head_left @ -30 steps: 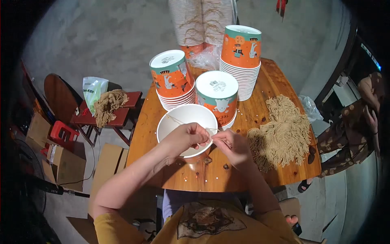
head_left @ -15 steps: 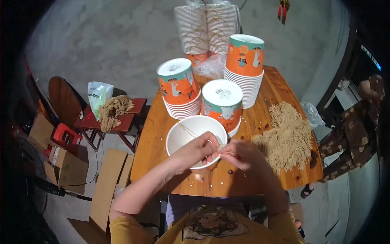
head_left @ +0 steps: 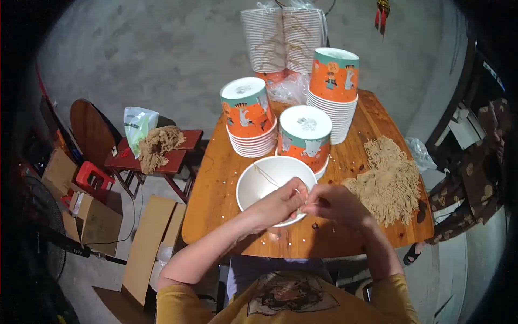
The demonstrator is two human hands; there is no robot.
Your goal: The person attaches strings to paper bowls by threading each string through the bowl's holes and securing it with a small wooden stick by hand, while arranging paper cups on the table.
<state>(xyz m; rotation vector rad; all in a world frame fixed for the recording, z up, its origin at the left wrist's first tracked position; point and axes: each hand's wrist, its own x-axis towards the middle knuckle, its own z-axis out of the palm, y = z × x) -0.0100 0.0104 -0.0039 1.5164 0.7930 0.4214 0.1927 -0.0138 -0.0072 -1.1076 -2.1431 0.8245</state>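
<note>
A white-lined paper bucket (head_left: 253,189) stands mouth up near the front of the table. Inside it, a thin tan cord (head_left: 264,174) runs from the far rim down to my fingers. My left hand (head_left: 285,202) reaches over the bucket, its fingers pinched on the cord at the right side of the rim. Right beside it, my right hand (head_left: 332,202) is closed, thumb and fingertips together on the cord's end at the rim. My fingers hide most of that end. A large heap of tan cords (head_left: 391,183) lies to the right of my right hand.
Upside-down stacks of orange and green paper buckets (head_left: 248,116) stand behind, including a tall stack (head_left: 333,97). Wrapped buckets (head_left: 283,40) sit at the back. More cord (head_left: 159,146) lies on a red bench (head_left: 186,141) at left. A person (head_left: 469,167) is at the right.
The whole view has shifted, so everything appears a little further right. My hands stay together at the bucket's rim, with the right hand's fingers slightly more raised and curled.
</note>
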